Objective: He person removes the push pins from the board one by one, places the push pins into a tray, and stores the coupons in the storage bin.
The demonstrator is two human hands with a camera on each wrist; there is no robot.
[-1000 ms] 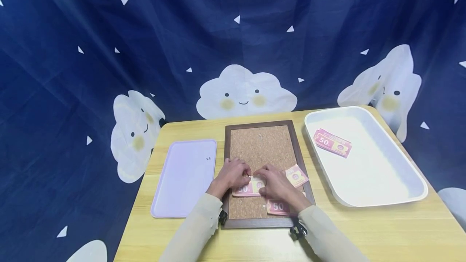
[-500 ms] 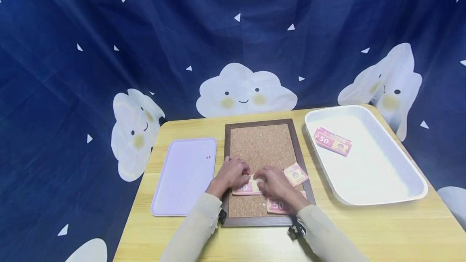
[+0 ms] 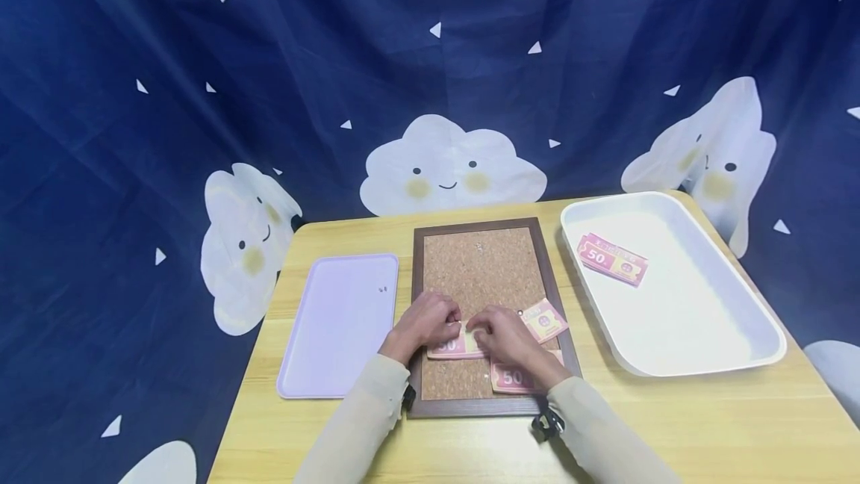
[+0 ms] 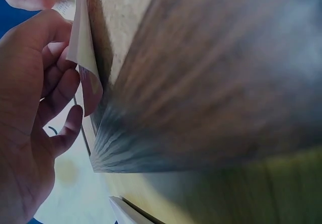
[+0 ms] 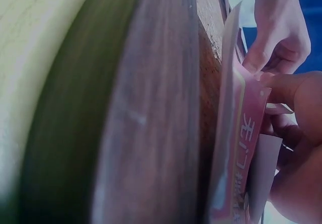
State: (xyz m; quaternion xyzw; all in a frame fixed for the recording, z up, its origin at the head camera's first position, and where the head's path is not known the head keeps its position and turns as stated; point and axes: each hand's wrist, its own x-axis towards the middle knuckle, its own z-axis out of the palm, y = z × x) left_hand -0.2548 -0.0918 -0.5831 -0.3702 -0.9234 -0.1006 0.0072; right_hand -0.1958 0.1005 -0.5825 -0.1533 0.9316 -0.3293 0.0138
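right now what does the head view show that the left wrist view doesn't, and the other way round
Only the head view shows the white bin and the coupon stack inside it. Only the left wrist view shows the inner side of the left hand and a coupon curling at one end. Both show the cork board and wooden table.

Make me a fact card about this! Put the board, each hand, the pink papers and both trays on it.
Board: cork board, dark brown frame
Left hand: at the middle coupon, fingers bent
Right hand: at the same coupon, fingers bent
Other pink papers: tilted coupon over the frame's right side; lower coupon partly covered
White tray: right of board, coupon pile inside
Purple tray: left of board, tiny things inside, too small to name
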